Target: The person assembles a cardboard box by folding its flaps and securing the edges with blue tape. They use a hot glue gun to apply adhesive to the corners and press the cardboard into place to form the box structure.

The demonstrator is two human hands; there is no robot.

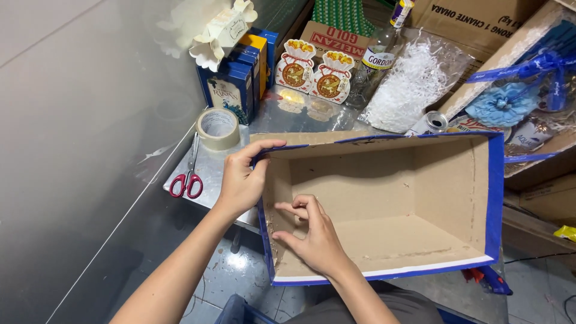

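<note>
Near centre frame, tipped toward the camera on a steel table (225, 171): an open cardboard box (384, 210), bare brown inside, blue along the rim. Left hand (243, 180) at 9 o'clock of the box, clamped on the left wall's top corner, thumb over the rim, fingers (264, 146) curled along the outer edge. Right hand (312, 237) down inside the box at roughly 7 o'clock of its opening, loosely spread, holding nothing, fingertips (287, 207) pressed against the inner left wall near the bottom corner, thumb low toward the floor of the box. Both forearms entering from 6 o'clock.

At 10 o'clock from the box, just beyond the left hand: a tape roll (218, 128), lying flat on the table. Below that, at 9 o'clock: scissors (188, 177) with red handles, lying flat near the table's edge, blades pointing up toward the tape. At 11 o'clock: a row of blue cartons (240, 81) standing upright, with a cream flower-shaped package (213, 30) on top. At 12 o'clock: two small pouch-shaped gift boxes (312, 72) side by side, then a clear bottle (375, 66) leaning beside them. At 1 o'clock: a clear bag of white shredded paper (414, 84), with a can (430, 123) just behind the box's far rim. At 2 o'clock: a blue ribbon flower (504, 102) in a wrapped hamper. Behind, stacked brown cartons. Below the table, glossy grey floor.
</note>
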